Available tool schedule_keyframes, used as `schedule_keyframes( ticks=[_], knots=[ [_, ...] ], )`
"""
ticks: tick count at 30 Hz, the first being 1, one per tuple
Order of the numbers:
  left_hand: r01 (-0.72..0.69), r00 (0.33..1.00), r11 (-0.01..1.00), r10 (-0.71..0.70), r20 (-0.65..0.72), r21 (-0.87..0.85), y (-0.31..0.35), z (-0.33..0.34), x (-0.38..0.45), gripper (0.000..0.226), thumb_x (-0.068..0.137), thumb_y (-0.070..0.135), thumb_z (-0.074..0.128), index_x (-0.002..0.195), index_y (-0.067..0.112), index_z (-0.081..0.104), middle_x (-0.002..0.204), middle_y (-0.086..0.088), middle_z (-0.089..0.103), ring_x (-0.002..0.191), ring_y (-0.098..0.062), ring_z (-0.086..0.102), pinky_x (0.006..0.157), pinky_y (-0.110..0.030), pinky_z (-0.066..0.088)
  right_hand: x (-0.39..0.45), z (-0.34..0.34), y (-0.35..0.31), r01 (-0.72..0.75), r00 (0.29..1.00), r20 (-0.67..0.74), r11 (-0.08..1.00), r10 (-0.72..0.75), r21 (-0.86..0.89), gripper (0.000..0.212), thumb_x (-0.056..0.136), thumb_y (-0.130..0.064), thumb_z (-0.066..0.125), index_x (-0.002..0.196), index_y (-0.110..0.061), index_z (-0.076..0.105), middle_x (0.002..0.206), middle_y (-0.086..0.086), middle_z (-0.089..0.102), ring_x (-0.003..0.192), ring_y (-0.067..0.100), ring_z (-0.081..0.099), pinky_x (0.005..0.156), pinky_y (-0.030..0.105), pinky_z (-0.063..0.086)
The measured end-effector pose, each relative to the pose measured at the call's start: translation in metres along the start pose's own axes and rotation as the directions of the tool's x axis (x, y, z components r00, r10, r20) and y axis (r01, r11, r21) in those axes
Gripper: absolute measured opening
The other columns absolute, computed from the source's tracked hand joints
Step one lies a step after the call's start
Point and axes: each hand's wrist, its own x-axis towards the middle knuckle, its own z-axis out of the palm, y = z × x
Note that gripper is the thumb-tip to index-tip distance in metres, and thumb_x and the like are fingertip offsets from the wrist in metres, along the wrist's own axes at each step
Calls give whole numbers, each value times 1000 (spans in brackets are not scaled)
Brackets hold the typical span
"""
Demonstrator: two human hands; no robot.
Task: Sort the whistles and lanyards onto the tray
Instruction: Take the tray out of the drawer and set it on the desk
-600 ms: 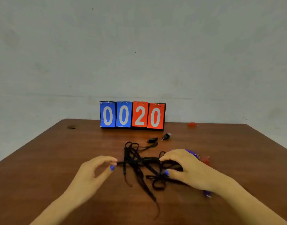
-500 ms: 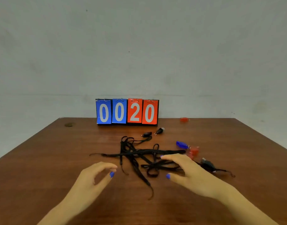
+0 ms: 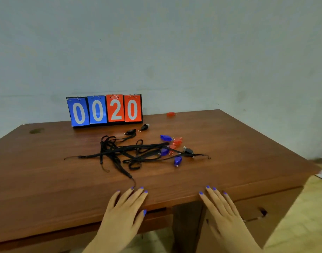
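On smooth brown wood table (image 3: 229, 143), thin black lanyards (image 3: 120, 152) lie tangled.

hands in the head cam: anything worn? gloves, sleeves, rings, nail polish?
No gloves. Left hand and right hand are bare, with bare forearms and no sleeves in view. All visible nails carry bright blue-violet polish. No rings, watch or markings can be made out.

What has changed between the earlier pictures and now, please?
Both hands let go of the black lanyards and drew back toward the person. The left hand and right hand now rest flat with straight fingers at the table's near edge. The whistles, among them the far red whistle, and the scoreboard stayed in place.
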Motion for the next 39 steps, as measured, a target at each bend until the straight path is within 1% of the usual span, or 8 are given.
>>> schedule_keyframes(
  ticks=[2,4,7,10,17,27,36,39],
  knots=[
    [46,999,989,-48,10,137,2,15,-4,62,91,56,8,128,30,50,133,10,54,123,-14,46,105,-34,17,-17,20,16,-166,981,-84,979,176,115,96,72,-19,62,149,-24,6,151,6,24,143,19,15,113,38,21],
    [36,998,977,-25,-56,208,2,22,-8,59,87,60,28,132,25,45,138,7,45,125,-17,38,104,-38,20,-29,37,36,-444,884,-54,870,464,216,95,77,-14,66,148,-25,3,153,10,23,140,27,25,110,42,30],
    [41,994,972,-16,-109,230,7,32,-5,85,57,47,80,130,21,45,131,-3,54,121,-22,39,97,-42,28,-33,52,59,-796,604,273,581,749,167,76,89,-26,49,148,-18,1,156,4,16,145,26,6,115,45,14],
    [103,982,961,-57,-181,257,10,36,-4,93,48,41,88,127,19,45,123,-7,61,118,-24,41,94,-42,30,-35,74,77,-864,461,519,498,720,77,78,88,-26,45,148,-15,-4,158,2,5,141,31,20,111,45,24],
    [113,960,928,-9,-281,354,6,45,-4,63,74,48,41,131,20,40,131,0,40,120,-22,40,97,-40,30,-32,90,93,-849,484,480,526,732,54,62,88,-20,45,143,-19,16,154,1,14,120,33,46,91,40,44],
    [141,935,937,-21,-353,319,9,48,-4,63,71,43,56,129,20,46,130,-2,49,120,-23,42,100,-43,30,-93,93,71,-806,569,308,592,763,23,55,88,-12,42,139,-10,21,154,10,17,103,32,57,76,33,47],
    [199,952,968,-155,-262,150,26,36,-8,62,76,48,39,128,17,51,132,-7,54,126,-24,38,106,-44,23,-183,80,40,-885,446,140,413,884,213,48,75,7,60,121,2,47,144,18,37,66,37,60,55,33,44],
    [174,943,983,-181,-278,-52,35,26,-4,57,75,53,40,119,21,59,126,0,56,121,-17,39,105,-42,19,-203,76,25,-910,381,116,350,917,221,48,71,13,61,116,4,51,140,22,41,70,41,62,55,33,43]
  ],
)
